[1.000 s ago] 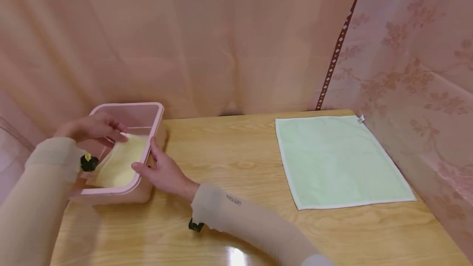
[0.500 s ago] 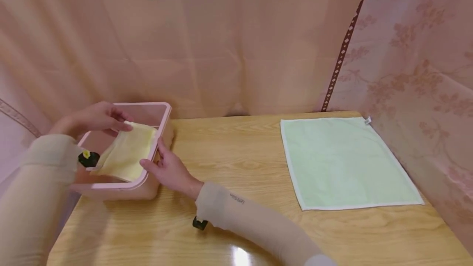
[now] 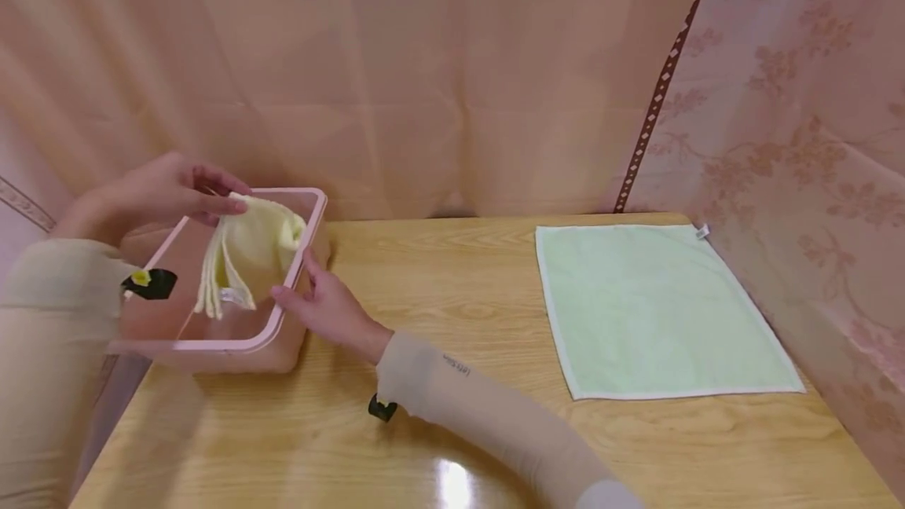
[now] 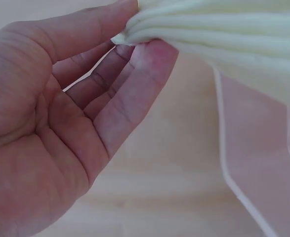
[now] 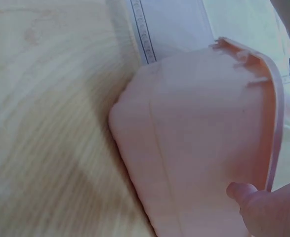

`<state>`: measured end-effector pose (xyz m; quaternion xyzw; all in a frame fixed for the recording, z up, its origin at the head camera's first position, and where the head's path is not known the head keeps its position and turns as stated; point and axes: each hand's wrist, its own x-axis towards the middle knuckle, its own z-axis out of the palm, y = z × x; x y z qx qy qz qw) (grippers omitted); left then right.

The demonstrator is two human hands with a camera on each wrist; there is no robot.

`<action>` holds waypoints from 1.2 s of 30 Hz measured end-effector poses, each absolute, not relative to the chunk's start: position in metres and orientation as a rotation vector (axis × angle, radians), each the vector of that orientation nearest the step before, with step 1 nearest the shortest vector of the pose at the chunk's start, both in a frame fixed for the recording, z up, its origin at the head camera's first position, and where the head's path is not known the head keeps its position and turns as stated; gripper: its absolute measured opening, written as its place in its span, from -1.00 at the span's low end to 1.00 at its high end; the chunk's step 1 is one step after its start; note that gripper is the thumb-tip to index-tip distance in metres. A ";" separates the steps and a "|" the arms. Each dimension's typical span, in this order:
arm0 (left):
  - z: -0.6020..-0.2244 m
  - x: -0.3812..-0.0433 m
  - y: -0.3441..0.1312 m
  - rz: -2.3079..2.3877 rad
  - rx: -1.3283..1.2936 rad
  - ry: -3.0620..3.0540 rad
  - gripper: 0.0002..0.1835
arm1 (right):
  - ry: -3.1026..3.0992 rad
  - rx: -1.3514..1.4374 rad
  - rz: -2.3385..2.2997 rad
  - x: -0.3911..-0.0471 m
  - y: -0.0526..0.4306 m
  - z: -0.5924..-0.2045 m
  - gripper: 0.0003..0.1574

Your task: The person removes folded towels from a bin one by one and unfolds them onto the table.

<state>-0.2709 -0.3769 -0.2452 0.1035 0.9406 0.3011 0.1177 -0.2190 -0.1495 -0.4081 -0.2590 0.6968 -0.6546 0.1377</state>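
Observation:
A folded pale yellow towel [image 3: 254, 246] hangs in loose layers above the inside of a pink plastic bin [image 3: 212, 346]. My left hand [image 3: 166, 188] pinches its upper edge between thumb and fingers, and the left wrist view shows the gathered layers of the towel [image 4: 233, 29] close up at the fingertips. On the bin's right side, my right hand [image 3: 335, 306] grips the rim. In the right wrist view a fingertip of that hand [image 5: 270, 207] presses the outer wall of the bin [image 5: 199, 133]. The bin's far left part is hidden behind my left arm.
A light green towel [image 3: 657, 313] with white edging lies spread flat on the right of the wooden table [image 3: 438, 297]. Pink curtains [image 3: 396, 85] hang close behind the table and along its right side.
My left hand has lifted the yellow towel up from inside the bin, and its lower layers now dangle open. My right hand keeps its place on the rim.

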 end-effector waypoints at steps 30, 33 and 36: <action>-0.234 -0.249 -0.295 1.438 0.620 2.696 -0.61 | 1.941 -0.618 -2.065 -0.290 -0.100 -0.400 0.11; -0.238 -0.245 -0.283 1.505 0.651 2.656 -0.62 | 1.906 -0.582 -2.042 -0.292 -0.083 -0.401 0.17; -0.241 -0.239 -0.269 1.555 0.694 2.630 -0.64 | 1.884 -0.607 -2.011 -0.296 -0.063 -0.404 0.18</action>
